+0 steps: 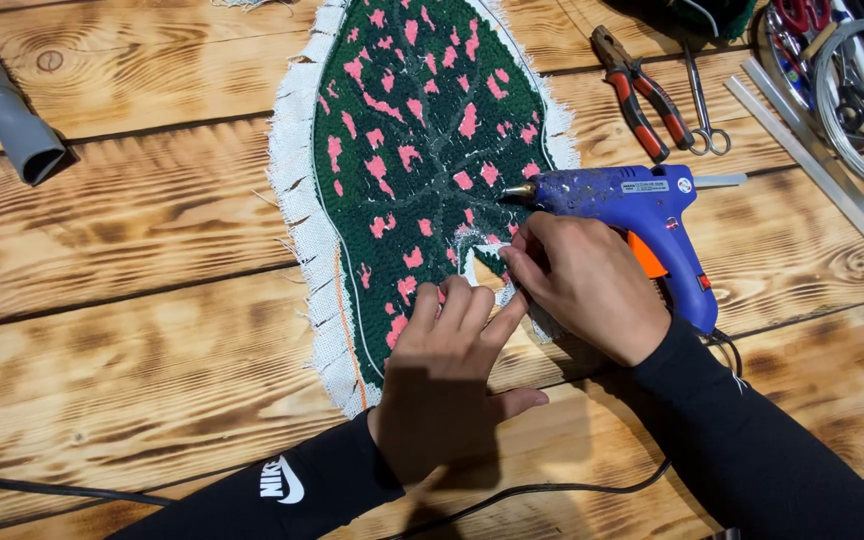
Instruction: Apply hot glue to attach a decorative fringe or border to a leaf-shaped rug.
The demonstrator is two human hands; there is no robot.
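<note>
Pressing flat, left hand (447,365) fingers spread on rug (402,130); right hand (582,285) pinches its edge. Glue gun (642,215) lies crosswise, nozzle pointing left; rug's long axis runs top-to-bottom.

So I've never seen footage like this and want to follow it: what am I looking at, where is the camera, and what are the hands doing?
The camera sits on a person's head and looks down at their own bare hands over a wooden table. A leaf-shaped tufted rug, dark green with pink spots and a white cloth edge, lies there. The left hand presses flat on the rug. The right hand pinches the cloth edge beside a blue glue gun, which lies on the table. Pliers, scissors, glue sticks and a grey hose lie around.
</note>
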